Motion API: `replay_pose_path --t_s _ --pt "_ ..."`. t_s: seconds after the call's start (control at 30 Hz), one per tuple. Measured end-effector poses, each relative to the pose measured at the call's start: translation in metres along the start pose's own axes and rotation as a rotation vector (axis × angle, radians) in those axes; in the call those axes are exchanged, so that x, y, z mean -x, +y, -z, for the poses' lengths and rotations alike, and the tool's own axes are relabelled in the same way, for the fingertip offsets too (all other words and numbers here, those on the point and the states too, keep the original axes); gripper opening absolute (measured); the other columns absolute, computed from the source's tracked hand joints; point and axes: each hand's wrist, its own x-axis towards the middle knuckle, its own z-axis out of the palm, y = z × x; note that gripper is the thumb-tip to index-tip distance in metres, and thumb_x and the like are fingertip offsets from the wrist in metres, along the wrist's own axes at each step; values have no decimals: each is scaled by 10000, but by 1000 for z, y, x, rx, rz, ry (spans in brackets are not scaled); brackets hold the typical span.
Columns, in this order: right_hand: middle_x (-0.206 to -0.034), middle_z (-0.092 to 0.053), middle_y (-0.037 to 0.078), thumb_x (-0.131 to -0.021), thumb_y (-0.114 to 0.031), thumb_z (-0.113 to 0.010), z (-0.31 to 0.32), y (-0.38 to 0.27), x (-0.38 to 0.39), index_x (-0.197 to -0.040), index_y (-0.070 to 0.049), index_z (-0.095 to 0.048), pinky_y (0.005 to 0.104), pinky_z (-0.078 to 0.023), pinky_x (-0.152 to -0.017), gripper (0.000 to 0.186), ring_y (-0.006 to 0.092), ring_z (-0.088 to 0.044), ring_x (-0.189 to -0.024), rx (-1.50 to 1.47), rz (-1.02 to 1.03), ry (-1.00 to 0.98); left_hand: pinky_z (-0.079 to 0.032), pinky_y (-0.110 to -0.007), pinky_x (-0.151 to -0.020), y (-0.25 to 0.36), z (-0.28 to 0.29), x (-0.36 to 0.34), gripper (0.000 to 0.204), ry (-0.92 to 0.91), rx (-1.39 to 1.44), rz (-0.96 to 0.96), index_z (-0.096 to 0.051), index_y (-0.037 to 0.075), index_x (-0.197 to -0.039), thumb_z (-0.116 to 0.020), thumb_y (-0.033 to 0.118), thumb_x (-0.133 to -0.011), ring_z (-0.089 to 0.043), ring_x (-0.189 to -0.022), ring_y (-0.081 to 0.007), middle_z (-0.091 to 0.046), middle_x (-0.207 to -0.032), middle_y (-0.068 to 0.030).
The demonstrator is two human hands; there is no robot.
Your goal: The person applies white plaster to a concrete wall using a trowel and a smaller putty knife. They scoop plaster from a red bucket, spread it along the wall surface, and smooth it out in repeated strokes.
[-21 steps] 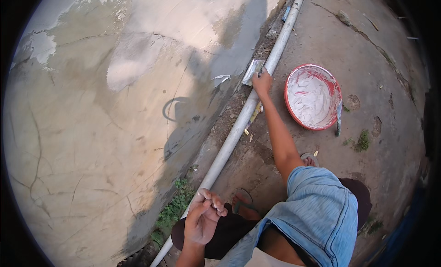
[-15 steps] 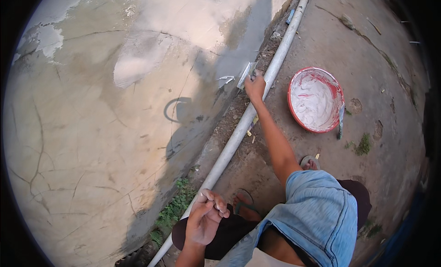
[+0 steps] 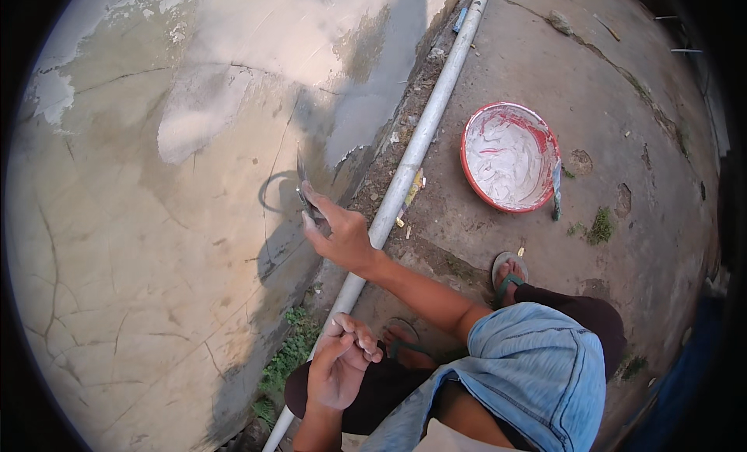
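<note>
My right hand [image 3: 347, 236] reaches across the pipe to the wall, its thumb and fingers closed on a putty knife [image 3: 302, 173]. The thin blade shows almost edge-on, close to or against the wall [image 3: 171, 257]; I cannot tell whether it touches. Pale wet putty [image 3: 352, 124] covers the wall's lower strip above the hand. My left hand [image 3: 342, 362] is held over my knee, palm up, fingers curled in toward the thumb, with nothing seen in it. White residue marks its fingertips. A red basin [image 3: 467, 160] of white putty [image 3: 510, 158] sits on the ground to the right.
A long pale pipe [image 3: 424, 137] runs along the wall's foot. A putty-smeared tool [image 3: 557, 191] leans on the basin's right rim. Green weeds [image 3: 292, 351] grow by the wall. My sandalled feet [image 3: 510, 277] stand on cracked concrete ground [image 3: 607, 257].
My right hand has swung down and left along the wall with the putty knife, away from the far putty edge, where a fresh strip now shows. My left hand stays curled.
</note>
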Motion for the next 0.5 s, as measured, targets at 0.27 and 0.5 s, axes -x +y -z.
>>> replay_pose_path --t_s 0.27,0.5 --pt "-810 -640 320 -864 -79 -549 94 134 -41 -1272 95 -397 466 -517 -686 468 451 -665 -770 428 -527 192 -460 -338 -710 0 -2 8 120 0 30 -22 -486 84 -1022 -546 132 -930 -533 -819 -177 -528 -871 -65" --pt "-853 -641 329 -817 -91 -559 56 191 -54 -1286 93 -439 496 -497 -750 518 482 -647 -830 386 -480 181 -460 -342 -713 1 3 15 113 31 38 -48 -493 84 -1013 -548 130 -926 -534 -823 -178 -529 -874 -68"
